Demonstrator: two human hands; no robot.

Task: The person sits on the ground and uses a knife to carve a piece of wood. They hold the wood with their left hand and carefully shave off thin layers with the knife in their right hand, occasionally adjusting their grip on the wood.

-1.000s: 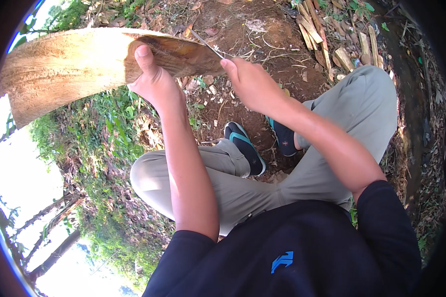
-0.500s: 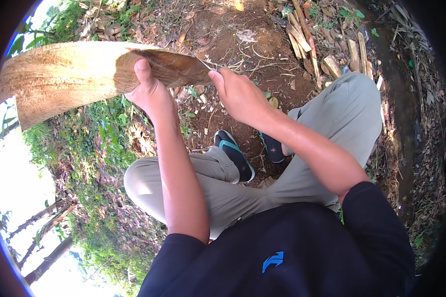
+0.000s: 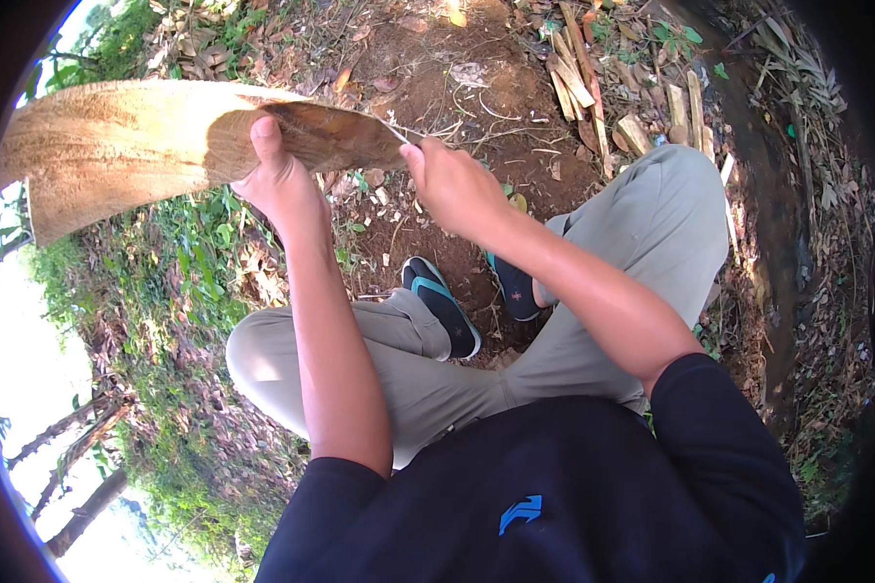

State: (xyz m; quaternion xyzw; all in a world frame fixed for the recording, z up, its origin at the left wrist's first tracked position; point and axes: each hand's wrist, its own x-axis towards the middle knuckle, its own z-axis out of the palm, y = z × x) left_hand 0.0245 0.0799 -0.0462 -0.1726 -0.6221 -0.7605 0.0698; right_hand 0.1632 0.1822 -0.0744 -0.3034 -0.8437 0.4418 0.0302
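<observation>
The left hand (image 3: 284,189) grasps the board (image 3: 117,136) while the right hand (image 3: 460,194) clenches a blade (image 3: 397,130) at the board's right end, wood pieces (image 3: 575,85) lying far right.

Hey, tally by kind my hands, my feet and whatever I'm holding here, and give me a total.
Hands: 2, left hand and right hand
Wooden boards: 1, the wooden board
Thin metal tools: 1, the thin metal tool
Feet in dark and teal footwear: 2, left foot and right foot
Total: 6
</observation>
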